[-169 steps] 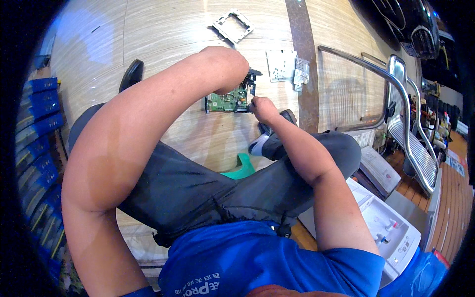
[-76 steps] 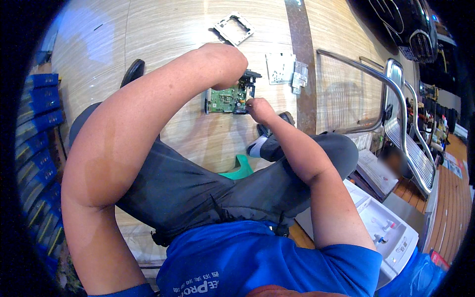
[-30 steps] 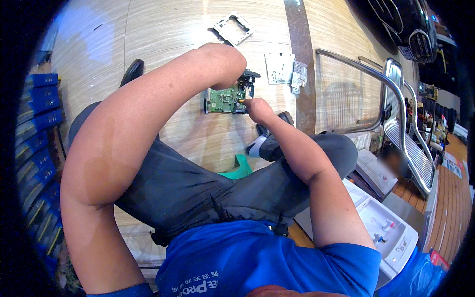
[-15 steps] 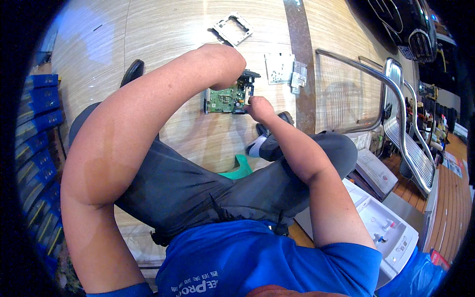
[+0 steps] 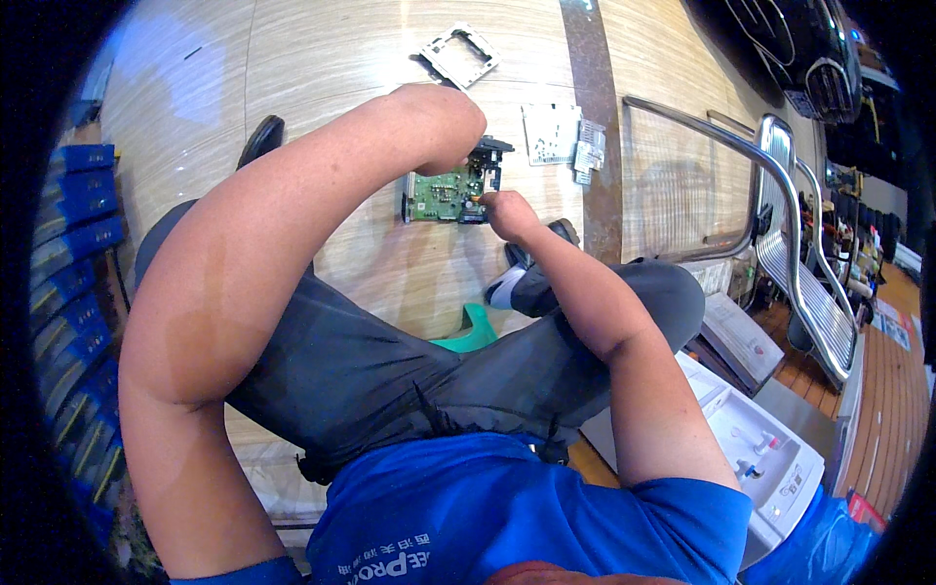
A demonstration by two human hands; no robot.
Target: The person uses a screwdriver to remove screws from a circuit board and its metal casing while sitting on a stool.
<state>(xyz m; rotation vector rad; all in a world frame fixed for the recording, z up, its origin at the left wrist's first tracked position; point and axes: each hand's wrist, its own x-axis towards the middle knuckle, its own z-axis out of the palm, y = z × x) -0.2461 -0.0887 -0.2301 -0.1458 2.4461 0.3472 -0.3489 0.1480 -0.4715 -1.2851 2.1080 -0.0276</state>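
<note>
While the person sits over the wooden floor (image 5: pixel 322 58), the left hand (image 5: pixel 444 122), closed, pins the green circuit board (image 5: pixel 441 198) at 12 o'clock to steady it; the right hand (image 5: pixel 507 210), at its 3 o'clock edge, pinches something small there, too tiny to identify

One green circuit board (image 5: pixel 441 196) at centre, 12 o'clock of knees. Two hands: left hand (image 5: pixel 444 117), right hand (image 5: pixel 509 213). One square frame (image 5: pixel 458 55) at 12 o'clock. Two pale plates (image 5: pixel 551 134) at 1 o'clock. One white tray (image 5: pixel 751 444) at 4 o'clock. One dark shoe (image 5: pixel 261 138) at 10 o'clock.
</note>
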